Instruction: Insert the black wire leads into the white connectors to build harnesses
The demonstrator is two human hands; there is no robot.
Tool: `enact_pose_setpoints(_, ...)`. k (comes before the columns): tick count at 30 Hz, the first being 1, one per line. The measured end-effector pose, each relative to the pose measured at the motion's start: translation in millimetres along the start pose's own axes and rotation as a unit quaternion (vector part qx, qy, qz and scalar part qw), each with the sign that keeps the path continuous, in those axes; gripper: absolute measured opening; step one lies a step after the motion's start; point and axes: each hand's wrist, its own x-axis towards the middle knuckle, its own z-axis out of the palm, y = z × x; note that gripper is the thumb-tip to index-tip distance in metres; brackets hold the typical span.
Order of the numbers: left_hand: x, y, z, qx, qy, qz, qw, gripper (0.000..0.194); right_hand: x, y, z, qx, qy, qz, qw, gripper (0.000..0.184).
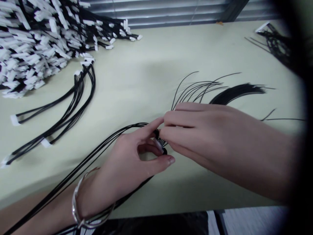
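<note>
Near the middle of the table, my left hand (133, 153) is closed around a small white connector (158, 145) with thin black wires running into it. The long black wires (97, 148) trail from that hand over my forearm to the lower left. Pressed against the connector from the right is my right hand (202, 130), its fingers bunched together. What its fingertips grip is hidden. Loose thin black wires (193, 89) fan out behind the right hand, and a thick bundle of cut black wires (241, 93) lies just beyond its knuckles.
A large heap of black cables with white connectors (36, 45) fills the far left. Several finished-looking cables (70, 107) lie in front of it. More black wires (276, 42) sit at the far right. Metal slats (171, 11) border the pale table (137, 85).
</note>
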Motion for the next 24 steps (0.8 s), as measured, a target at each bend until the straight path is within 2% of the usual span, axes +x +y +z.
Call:
enact_pose_setpoints(5, 0.2, -1.6, -0.1, 0.011, 0.001, 0.006, 1.0, 0.064, 2.6, 0.0, 2.6, 0.013, 0.024, 0.004, 1.0, 0.017)
enact_pose_setpoints(15, 0.3, 0.0, -1.3, 0.02, -0.001, 0.001, 1.0, 0.066, -0.5, 1.5, -3.9, 0.039, -0.035, 0.031, 0.998, 0.019)
enact_pose_setpoints(20, 0.2, -0.5, 0.5, 0.01, 0.004, 0.002, 1.0, 0.064, -0.8, 1.4, 0.1, 0.045, -0.015, 0.01, 0.999, 0.016)
enact_pose_setpoints(22, 0.0, -0.4, 1.4, 0.005, 0.007, 0.002, 1.0, 0.059, 3.2, -0.1, -0.2, 0.044, -0.029, 0.005, 0.999, 0.012)
enact_pose_setpoints(24, -0.1, -0.1, 1.7, 0.002, 0.009, 0.003, 1.0, 0.055, 9.3, -1.6, -2.2, 0.044, -0.071, 0.018, 0.996, 0.016)
